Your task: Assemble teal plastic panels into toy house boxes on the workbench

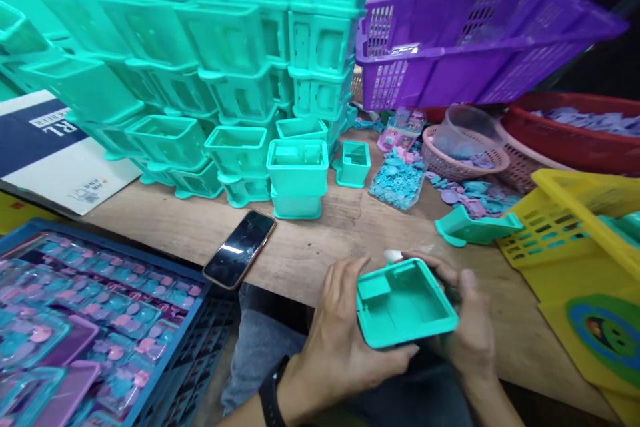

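Note:
A hollow teal plastic box (pixel 407 303) is held between both hands over the table's front edge, its open side facing up toward me. My left hand (pixel 345 333) wraps round the box's left side, thumb along the lower edge. On the right side, my right hand (pixel 467 320) grips the box, its fingers partly behind it and slightly blurred. Something white (pixel 393 255) shows at a fingertip behind the box. Many similar teal boxes (pixel 240 147) stand stacked at the back left.
A phone (pixel 240 249) lies on the wooden table (pixel 300 247). Purple crates (pixel 450 47), a pink basket (pixel 467 147), a bag of small teal parts (pixel 399 177) and a yellow basket (pixel 575 227) are at the right. A blue crate (pixel 193 307) of packed sets is lower left.

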A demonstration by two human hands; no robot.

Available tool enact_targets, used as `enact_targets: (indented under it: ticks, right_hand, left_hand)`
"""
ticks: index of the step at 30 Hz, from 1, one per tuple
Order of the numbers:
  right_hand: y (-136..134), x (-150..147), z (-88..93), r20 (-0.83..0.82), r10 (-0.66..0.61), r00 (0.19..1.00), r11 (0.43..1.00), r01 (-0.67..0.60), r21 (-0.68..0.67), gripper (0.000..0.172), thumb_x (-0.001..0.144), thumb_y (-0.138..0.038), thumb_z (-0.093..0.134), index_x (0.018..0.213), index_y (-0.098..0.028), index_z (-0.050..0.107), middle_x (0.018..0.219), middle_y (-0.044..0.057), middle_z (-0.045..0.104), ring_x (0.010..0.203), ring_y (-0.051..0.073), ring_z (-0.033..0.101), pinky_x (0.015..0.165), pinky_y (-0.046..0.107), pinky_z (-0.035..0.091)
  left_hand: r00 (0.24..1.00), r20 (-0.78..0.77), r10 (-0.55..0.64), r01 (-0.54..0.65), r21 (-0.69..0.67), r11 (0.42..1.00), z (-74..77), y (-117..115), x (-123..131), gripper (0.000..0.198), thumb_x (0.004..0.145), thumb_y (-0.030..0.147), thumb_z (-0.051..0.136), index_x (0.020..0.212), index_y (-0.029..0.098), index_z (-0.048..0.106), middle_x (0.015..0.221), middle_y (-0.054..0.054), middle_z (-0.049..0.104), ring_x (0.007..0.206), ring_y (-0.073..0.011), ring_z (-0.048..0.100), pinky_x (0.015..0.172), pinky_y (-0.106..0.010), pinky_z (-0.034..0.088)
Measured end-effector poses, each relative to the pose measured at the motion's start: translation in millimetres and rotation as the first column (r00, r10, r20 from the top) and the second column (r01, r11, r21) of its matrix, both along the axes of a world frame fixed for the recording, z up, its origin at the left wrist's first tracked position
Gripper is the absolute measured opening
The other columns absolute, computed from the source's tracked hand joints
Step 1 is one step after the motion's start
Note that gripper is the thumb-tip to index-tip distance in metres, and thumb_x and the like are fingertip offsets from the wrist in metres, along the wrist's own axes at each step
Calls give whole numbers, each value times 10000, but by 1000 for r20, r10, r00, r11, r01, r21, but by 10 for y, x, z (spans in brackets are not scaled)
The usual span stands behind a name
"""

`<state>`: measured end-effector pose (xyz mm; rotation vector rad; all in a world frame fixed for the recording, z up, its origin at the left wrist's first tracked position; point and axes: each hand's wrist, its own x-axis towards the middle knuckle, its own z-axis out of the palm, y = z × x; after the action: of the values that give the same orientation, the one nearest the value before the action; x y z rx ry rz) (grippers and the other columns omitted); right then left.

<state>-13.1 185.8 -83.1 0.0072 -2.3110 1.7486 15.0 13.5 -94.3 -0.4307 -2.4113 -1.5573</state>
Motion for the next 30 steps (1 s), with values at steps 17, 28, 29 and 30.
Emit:
enact_targets:
  ticks: [17,28,29,30]
  right_hand:
    - [-228,-13,-176,11,114,993,963,-108,-248,634,980,-769,367,1242,-314,723,1316,64,694,1226,324,628,1102,500,464]
    - [-374,-18,-61,-222,-1,975,998,-13,-64,529,1087,-583,319,1046,-310,770,1148,-8,756,1188,168,658,976,230,525]
    - [-358,-22,-69,-218,-17,976,998,4,-63,543,1082,-590,317,1038,-302,775,1145,2,761,1178,181,668,967,245,543]
    - [-325,-26,-95,-201,-35,979,998,24,-58,559,1075,-602,315,1038,-294,780,1150,15,765,1174,201,677,965,270,560]
  left_hand:
    - [978,145,-149,126,157,979,231,-158,-178,760,620,235,918,1300,225,578,1266,-77,682,1172,-288,662,1047,-448,553]
    - [987,8,-160,158,114,981,199,-230,-200,766,641,292,932,1338,215,625,1235,-81,729,1131,-282,692,1000,-419,580]
    - [989,7,-146,144,123,982,182,-218,-202,755,635,294,930,1325,216,635,1211,-82,732,1109,-285,696,987,-426,587]
    - [990,8,-143,141,133,981,152,-198,-206,753,627,301,929,1317,216,641,1198,-86,732,1094,-291,698,977,-435,592]
